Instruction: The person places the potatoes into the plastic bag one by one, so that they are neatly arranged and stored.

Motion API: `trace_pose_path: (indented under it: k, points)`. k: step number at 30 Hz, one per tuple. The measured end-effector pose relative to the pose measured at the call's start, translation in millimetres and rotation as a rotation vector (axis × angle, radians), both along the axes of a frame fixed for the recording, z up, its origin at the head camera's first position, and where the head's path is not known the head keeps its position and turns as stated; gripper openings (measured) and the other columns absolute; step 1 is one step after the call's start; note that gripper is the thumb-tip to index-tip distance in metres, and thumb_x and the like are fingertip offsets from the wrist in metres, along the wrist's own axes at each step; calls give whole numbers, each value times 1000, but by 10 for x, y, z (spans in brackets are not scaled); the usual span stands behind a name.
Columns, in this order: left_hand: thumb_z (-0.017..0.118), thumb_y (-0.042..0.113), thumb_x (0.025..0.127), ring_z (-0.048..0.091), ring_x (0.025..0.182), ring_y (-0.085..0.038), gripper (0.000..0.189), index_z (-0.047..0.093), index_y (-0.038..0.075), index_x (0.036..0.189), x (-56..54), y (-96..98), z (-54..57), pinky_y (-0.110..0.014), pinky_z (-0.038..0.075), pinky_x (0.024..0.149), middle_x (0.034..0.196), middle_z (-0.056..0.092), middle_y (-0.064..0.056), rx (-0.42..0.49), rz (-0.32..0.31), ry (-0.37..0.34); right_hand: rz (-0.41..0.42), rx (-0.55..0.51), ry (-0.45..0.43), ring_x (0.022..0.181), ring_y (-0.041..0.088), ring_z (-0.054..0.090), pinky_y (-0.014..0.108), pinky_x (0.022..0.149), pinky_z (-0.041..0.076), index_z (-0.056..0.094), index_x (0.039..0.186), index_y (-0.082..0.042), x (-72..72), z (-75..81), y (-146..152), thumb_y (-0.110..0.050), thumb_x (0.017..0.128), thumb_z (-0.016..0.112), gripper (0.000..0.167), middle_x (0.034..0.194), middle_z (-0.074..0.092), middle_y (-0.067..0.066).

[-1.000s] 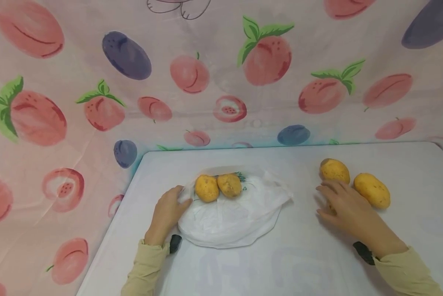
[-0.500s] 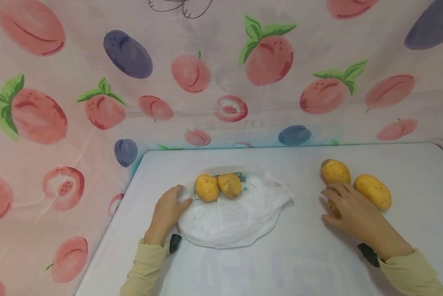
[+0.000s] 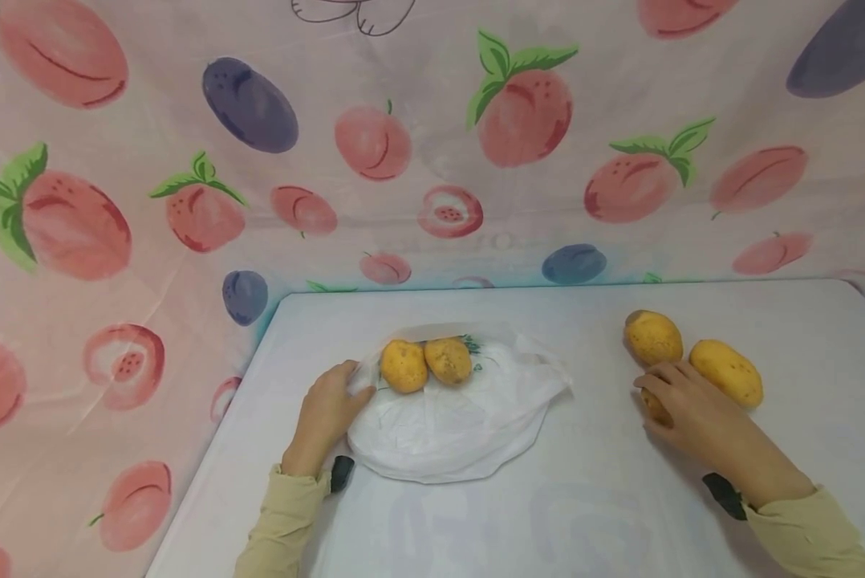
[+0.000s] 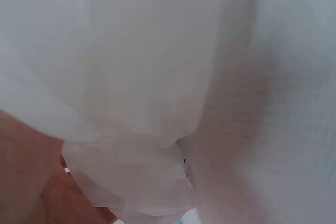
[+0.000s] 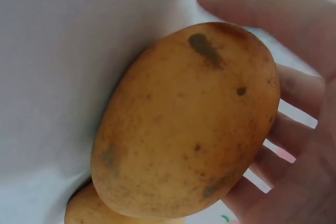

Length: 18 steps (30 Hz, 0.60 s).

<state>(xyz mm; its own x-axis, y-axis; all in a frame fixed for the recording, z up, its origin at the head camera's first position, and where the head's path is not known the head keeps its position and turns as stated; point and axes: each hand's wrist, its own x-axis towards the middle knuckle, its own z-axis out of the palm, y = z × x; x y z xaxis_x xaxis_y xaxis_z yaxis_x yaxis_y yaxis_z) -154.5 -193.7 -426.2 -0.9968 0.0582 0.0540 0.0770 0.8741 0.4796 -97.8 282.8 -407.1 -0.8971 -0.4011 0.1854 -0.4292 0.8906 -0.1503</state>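
Observation:
In the head view, a white plastic bag [image 3: 469, 433] lies on the table with two potatoes, a left one [image 3: 404, 367] and a right one [image 3: 448, 361], at its mouth. My left hand [image 3: 327, 413] holds the bag's left edge between thumb and fingers; white film covers most of the left wrist view. To the right, my right hand [image 3: 700, 417] reaches over a spotted potato [image 5: 184, 124], mostly hidden from the head. The right wrist view shows its fingers [image 5: 294, 132] behind the potato and the thumb held away from it.
Two more potatoes, one farther back [image 3: 652, 337] and one to the right [image 3: 727, 372], lie close to my right hand. A fruit-print cloth [image 3: 418, 265] hangs behind and left of the white table [image 3: 591, 482].
My right hand has shifted slightly right and nearer to me, and more of the potato beneath it shows. My left hand and the bag have stayed put.

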Motion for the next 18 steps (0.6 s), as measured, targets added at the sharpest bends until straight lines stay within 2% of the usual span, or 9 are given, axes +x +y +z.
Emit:
trace_pose_path:
  k: [5,18]
  points:
    - [72,23,90,58,121,-41,53,57,-4,132,-2,-3,-5,-54,47,101,131,62,-23,-1,-1,3,-9,-4,3,100,37,57,54,88,53,69,105,2,12,8,1,-11,71,88,41,107,63,18]
    - [72,24,89,58,122,-41,53,57,-4,132,-11,-3,-5,-54,47,101,131,61,-23,2,0,-1,-38,-45,16,103,39,57,56,87,53,69,108,3,-2,120,-86,-15,74,86,42,110,64,21]
